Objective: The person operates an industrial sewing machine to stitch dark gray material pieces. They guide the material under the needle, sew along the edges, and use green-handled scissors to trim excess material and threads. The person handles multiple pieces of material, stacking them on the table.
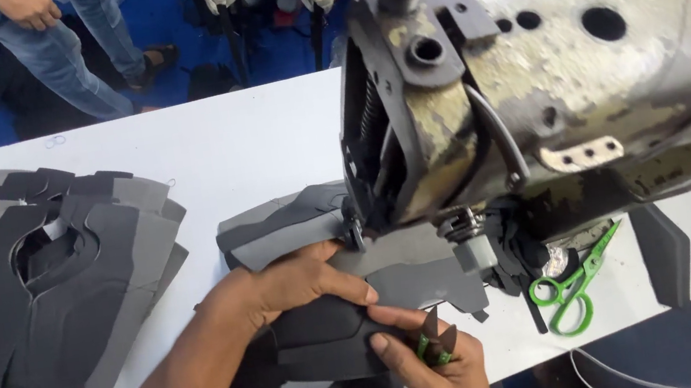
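My left hand [286,285] presses flat on a grey and black shoe-upper piece [329,336] lying under the head of a worn sewing machine [545,76]. My right hand [427,358] pinches the near edge of the same piece and also holds a small green-handled thread snip [432,341], its blades pointing up. A lighter grey part of the piece [421,282] reaches toward the needle area, which the machine head hides.
A stack of grey shoe-upper pieces [36,300] lies at the left of the white table [248,144]. Green-handled scissors [570,284] rest under the machine arm at right. Another person's legs [73,52] stand beyond the table's far edge.
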